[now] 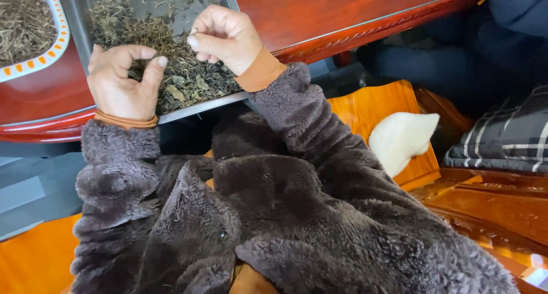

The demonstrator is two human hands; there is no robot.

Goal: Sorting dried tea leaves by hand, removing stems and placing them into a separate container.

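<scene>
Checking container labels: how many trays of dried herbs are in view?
2. A rectangular metal tray of dried green leaves sits under both hands; a white oval tray with orange-patterned rim is at top left, cropped. Others may lie outside the frame.

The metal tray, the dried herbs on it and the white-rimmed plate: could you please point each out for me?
metal tray (200,107), head view, its near rim.
dried herbs (188,77), head view, middle of the pile.
white-rimmed plate (57,40), head view, its patterned rim.

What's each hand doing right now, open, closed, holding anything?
Left hand: loosely curled, resting on the dried leaves in the metal tray; contents cannot be told.
Right hand: closed fist above the leaves; contents cannot be told.
</scene>
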